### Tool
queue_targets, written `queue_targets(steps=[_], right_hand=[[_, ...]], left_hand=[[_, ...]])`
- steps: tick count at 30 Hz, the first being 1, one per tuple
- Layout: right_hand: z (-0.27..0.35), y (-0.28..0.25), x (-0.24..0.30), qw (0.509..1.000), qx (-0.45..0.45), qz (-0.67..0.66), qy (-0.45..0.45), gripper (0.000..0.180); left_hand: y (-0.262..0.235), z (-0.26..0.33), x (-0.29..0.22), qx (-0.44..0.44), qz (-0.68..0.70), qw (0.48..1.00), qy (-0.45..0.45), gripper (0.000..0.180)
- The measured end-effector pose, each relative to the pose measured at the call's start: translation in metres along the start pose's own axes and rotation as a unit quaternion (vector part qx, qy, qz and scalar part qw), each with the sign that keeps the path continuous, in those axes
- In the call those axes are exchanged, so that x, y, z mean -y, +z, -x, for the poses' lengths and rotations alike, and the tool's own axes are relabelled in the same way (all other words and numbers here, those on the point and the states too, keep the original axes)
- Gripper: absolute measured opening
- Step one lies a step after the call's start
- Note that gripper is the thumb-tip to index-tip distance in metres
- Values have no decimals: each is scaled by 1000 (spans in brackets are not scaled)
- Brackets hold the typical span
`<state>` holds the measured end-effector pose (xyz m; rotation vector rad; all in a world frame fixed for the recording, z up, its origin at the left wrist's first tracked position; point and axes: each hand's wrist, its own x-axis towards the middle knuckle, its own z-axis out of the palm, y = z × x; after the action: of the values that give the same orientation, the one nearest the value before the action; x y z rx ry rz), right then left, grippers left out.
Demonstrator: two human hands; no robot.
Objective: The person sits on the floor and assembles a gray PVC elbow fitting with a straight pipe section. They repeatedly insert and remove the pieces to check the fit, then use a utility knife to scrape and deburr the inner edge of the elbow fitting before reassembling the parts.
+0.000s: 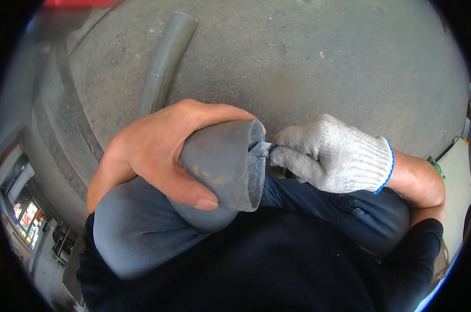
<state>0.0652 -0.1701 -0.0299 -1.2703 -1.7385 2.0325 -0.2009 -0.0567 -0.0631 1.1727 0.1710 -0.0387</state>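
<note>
A wide grey plastic pipe (217,156) lies across my lap, its cut mouth facing right. My bare left hand (162,143) wraps over it, thumb on the near side and fingers round the far side. My right hand (326,156), in a white knitted glove with a blue cuff, is closed on a small blade-like tool (264,150). Its flat grey end reaches into the pipe's mouth and touches the rim near a rough, pale spot. Most of the tool is hidden inside the glove, so its exact kind does not show.
Beyond my left hand, a long grey pipe (170,57) lies on the concrete floor (349,67). Something red and blurred (79,2) shows at the upper left edge. My bent legs in jeans (142,223) support the work. Shelving and equipment (64,244) stand at the lower left.
</note>
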Motion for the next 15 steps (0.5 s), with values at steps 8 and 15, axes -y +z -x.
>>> queue_targets(steps=[8, 15], right_hand=[[5, 3, 5, 999, -3, -29, 23, 21], [5, -3, 19, 996, -30, 48, -68, 19]], left_hand=[[1, -2, -5, 3, -22, 1000, 15, 106], [-1, -3, -7, 30, -18, 998, 50, 108]])
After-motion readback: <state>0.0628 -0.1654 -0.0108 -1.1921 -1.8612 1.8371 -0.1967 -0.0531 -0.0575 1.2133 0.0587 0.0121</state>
